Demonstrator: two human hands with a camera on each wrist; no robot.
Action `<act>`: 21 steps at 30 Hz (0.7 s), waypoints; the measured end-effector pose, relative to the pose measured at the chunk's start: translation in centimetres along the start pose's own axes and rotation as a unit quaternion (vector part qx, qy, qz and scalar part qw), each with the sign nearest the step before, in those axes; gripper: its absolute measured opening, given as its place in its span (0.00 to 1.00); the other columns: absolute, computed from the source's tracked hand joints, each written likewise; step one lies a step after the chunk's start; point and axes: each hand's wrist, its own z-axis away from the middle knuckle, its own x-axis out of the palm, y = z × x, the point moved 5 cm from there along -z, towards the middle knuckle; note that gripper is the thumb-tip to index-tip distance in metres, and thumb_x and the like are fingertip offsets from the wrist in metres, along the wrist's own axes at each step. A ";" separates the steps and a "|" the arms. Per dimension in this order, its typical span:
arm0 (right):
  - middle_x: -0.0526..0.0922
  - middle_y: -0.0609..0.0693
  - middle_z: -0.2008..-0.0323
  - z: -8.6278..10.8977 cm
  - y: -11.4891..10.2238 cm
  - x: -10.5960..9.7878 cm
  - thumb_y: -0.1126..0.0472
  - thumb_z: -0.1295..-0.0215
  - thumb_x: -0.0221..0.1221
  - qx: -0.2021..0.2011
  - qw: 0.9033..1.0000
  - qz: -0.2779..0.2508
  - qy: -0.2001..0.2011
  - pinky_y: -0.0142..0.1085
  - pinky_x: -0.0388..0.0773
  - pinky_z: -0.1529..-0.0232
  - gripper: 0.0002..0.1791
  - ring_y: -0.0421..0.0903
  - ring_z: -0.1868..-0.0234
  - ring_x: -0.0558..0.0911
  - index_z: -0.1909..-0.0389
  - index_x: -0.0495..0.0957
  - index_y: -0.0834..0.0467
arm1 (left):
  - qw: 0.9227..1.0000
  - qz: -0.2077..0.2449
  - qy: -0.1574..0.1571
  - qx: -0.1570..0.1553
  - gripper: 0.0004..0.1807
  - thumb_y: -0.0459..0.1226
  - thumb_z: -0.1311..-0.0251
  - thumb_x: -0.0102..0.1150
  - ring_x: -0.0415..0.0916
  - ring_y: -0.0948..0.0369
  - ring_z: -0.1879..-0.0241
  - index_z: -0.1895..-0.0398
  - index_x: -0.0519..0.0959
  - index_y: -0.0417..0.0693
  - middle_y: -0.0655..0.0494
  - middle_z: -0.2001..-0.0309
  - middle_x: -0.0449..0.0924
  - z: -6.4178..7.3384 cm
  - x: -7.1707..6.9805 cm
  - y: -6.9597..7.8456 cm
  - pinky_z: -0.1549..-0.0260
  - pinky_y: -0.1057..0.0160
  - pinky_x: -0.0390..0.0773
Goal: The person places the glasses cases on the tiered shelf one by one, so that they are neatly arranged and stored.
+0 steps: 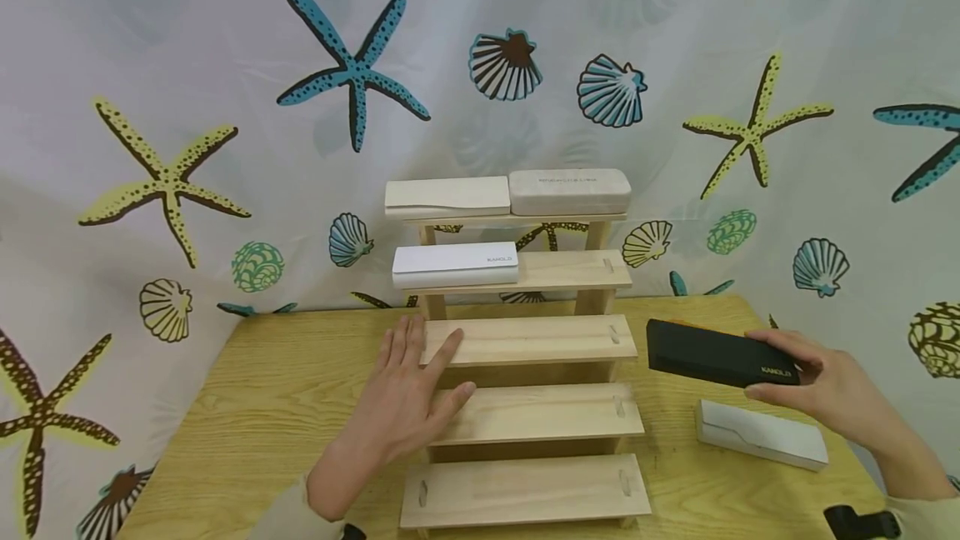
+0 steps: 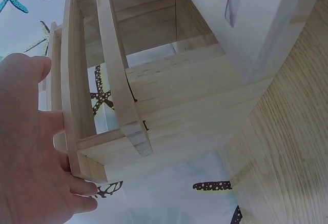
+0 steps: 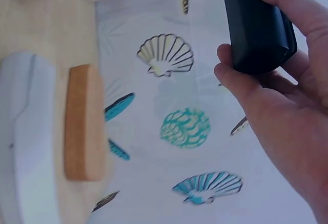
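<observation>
A black glasses case [image 1: 712,354] with small gold lettering is held up in the air by my right hand [image 1: 832,382], thumb and fingers gripping its right end. In the right wrist view the same black case [image 3: 256,34] lies between thumb and fingers. My left hand [image 1: 408,394] rests with spread, straight fingers at the left end of a stepped wooden rack [image 1: 532,340], over its middle shelves. On the rack's top shelf sit a cream case [image 1: 447,198] and a rounded whitish case [image 1: 570,192]. A white lettered case [image 1: 455,265] occupies the left of the shelf below.
On the wooden table [image 1: 300,390], right of the rack, lies a white case [image 1: 761,433]. Beside it is a brown case [image 3: 84,121], mostly hidden behind the black one in the head view. A curtain [image 1: 225,40] printed with starfish and shells hangs behind.
</observation>
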 end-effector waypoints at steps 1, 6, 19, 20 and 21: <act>0.68 0.69 0.26 -0.4 -0.4 -0.2 0.58 0.33 0.73 -0.004 1.000 0.000 0.000 0.27 0.83 0.60 0.40 0.22 0.54 0.81 0.23 0.69 0.57 | 1.000 0.000 0.001 0.000 0.39 0.61 0.25 0.50 0.43 0.31 0.18 0.17 0.63 0.54 0.24 0.19 0.46 0.0 0.0 0.0 0.21 0.33 0.49; 0.71 0.59 0.28 -2.6 -2.5 -1.0 0.56 0.35 0.74 -0.022 1.000 0.013 0.004 0.25 0.81 0.59 0.40 0.25 0.54 0.82 0.24 0.71 0.52 | 1.000 -0.003 0.009 0.003 0.39 0.60 0.24 0.50 0.45 0.31 0.18 0.17 0.63 0.55 0.23 0.19 0.48 0.1 0.0 -0.1 0.21 0.32 0.50; 0.72 0.61 0.26 -7.9 -6.1 -1.1 0.45 0.37 0.75 -0.014 0.999 0.035 -0.024 0.31 0.78 0.59 0.43 0.38 0.55 0.84 0.22 0.70 0.43 | 1.000 -0.006 0.011 0.005 0.38 0.60 0.24 0.49 0.46 0.30 0.19 0.18 0.64 0.54 0.23 0.20 0.48 0.0 -0.2 0.0 0.21 0.32 0.51; 0.73 0.61 0.27 -8.3 -6.4 -1.0 0.45 0.37 0.75 -0.014 0.999 0.028 -0.029 0.31 0.79 0.58 0.43 0.40 0.54 0.84 0.22 0.70 0.44 | 1.000 -0.005 0.010 0.005 0.38 0.60 0.24 0.49 0.46 0.30 0.18 0.18 0.64 0.54 0.23 0.20 0.48 0.1 -0.2 0.0 0.21 0.32 0.51; 0.74 0.61 0.28 -8.7 -6.6 -0.9 0.46 0.37 0.75 -0.015 0.999 0.020 -0.032 0.31 0.80 0.58 0.43 0.41 0.54 0.84 0.22 0.70 0.45 | 1.000 -0.005 0.010 0.004 0.38 0.60 0.24 0.49 0.46 0.30 0.18 0.17 0.64 0.54 0.23 0.20 0.48 0.1 -0.2 -0.1 0.21 0.32 0.51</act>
